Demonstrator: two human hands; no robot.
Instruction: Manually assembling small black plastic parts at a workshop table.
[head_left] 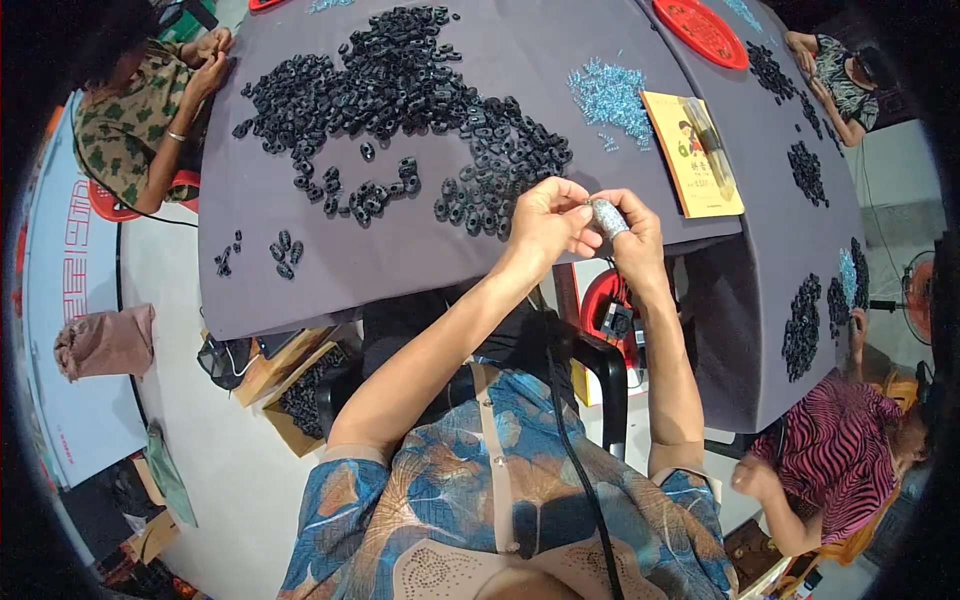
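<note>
My left hand (545, 222) and my right hand (640, 242) meet above the front edge of the grey-covered table (330, 265). Both have their fingertips pinched together, and what they hold is too small or hidden to make out. A speckled silver-grey wrap (610, 218) sits at my right hand's thumb or finger; I cannot tell whether it is a cover. Just beyond my left hand spreads a large pile of small black oval plastic parts (400, 90). Past my right hand is a heap of small light-blue pin-like pieces (610, 98).
A yellow booklet (680, 165) with a clear-wrapped pen-like item (712, 150) lies right of the blue heap. Red trays (700, 30) stand at the far edge. Other people sit left and right; more black piles (803, 325) lie right. A black cable (565, 430) hangs before me.
</note>
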